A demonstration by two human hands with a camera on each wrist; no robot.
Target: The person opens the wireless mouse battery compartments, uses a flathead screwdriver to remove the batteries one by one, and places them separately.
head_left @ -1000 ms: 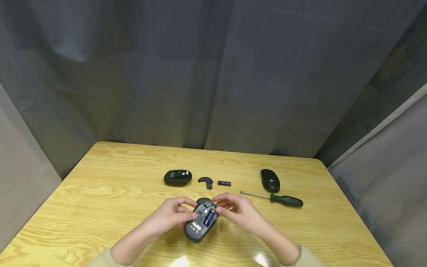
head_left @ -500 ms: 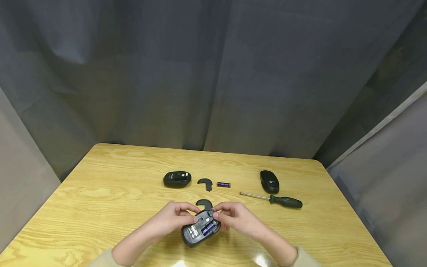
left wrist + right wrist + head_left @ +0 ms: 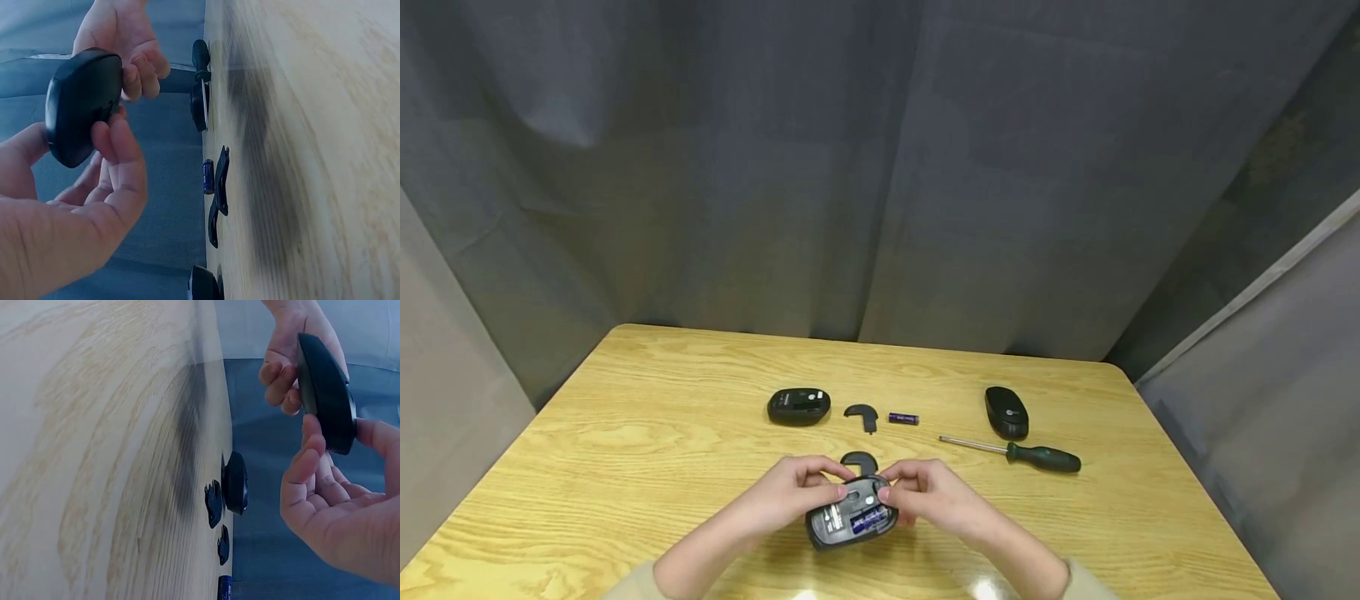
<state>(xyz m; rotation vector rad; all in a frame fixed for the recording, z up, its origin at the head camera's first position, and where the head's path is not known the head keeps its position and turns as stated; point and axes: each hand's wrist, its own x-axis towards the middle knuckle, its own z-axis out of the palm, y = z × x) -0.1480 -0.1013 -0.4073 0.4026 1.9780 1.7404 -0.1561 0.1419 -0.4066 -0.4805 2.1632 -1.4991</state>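
1. We see the upturned mouse [image 3: 848, 507] at the lower centre of the head view, raised off the tabletop [image 3: 625, 467].
2. The left hand [image 3: 792, 493] pinches its upper left edge between thumb and fingers.
3. The right hand [image 3: 934, 498] pinches its upper right end the same way.
4. In the mouse's uncovered slot we see a purple battery [image 3: 868, 521].
5. Just above the mouse in the frame lies a hooked black cover [image 3: 859, 461], its lower end hidden from us.
6. Higher, near the centre, we find a second cover [image 3: 862, 412], a loose battery [image 3: 903, 418] to its right and another mouse [image 3: 799, 407] to its left.
7. Right of centre, a third mouse [image 3: 1007, 412] lies just above a green-handled screwdriver [image 3: 1041, 457]; we cannot tell whether they touch.
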